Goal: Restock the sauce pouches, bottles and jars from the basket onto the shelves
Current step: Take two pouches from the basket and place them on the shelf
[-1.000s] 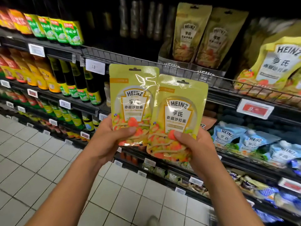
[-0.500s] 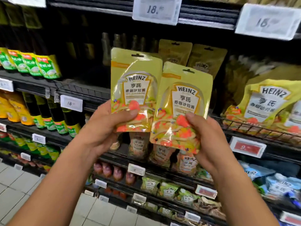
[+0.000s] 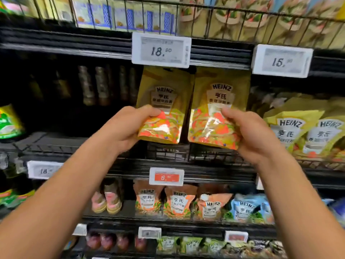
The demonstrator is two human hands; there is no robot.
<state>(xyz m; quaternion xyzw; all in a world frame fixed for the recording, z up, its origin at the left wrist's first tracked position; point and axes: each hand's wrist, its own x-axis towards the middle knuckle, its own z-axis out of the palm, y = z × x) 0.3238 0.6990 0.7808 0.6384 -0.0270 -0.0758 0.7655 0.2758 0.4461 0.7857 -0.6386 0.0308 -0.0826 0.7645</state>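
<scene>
Left hand [image 3: 122, 128] pinching left pouch [image 3: 165, 101], right hand [image 3: 256, 136] pinching right pouch [image 3: 219, 109] by lower corners, holding both upright, side by side over shelf [image 3: 209, 166], labels outward, likely for neat facing.

I have two yellow Heinz sauce pouches side by side, both upright with their fronts facing me. My left hand [image 3: 123, 128] pinches the left pouch [image 3: 164, 101] at its lower left edge, and my right hand [image 3: 255, 135] pinches the right pouch [image 3: 218, 101] at its lower right edge. Each has a pale crest label with dark lettering and an orange-and-green salad picture across its lower half. Their upper halves sit in shadow inside the shelf [image 3: 168, 154] opening, and their bases are just above its wire front. Their inner edges are just beside each other.
</scene>
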